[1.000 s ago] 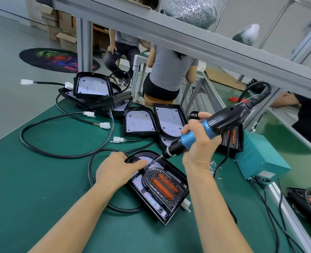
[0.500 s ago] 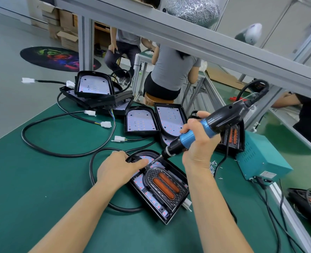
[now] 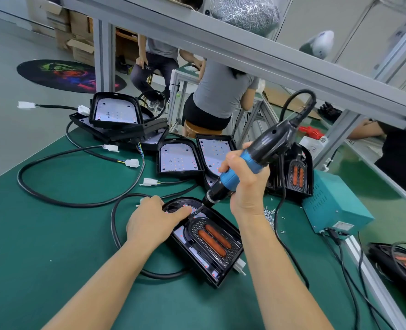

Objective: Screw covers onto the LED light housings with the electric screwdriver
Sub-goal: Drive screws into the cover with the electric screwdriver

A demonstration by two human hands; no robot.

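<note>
Six LED housings (image 3: 204, 241) — one screwdriver (image 3: 252, 158); two hands (image 3: 149, 220).

green bench (image 3: 42, 234) across lower frame. on it: open housing (image 3: 204, 244) at centre, more housings (image 3: 178, 160) stacked toward upper middle, looping black cables (image 3: 54, 201) at left, loose screws (image 3: 270, 214) right of centre, teal box (image 3: 335, 206) at right.

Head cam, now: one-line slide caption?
Right hand drives electric screwdriver into LED housing cover while left hand steadies it on green bench.
</note>
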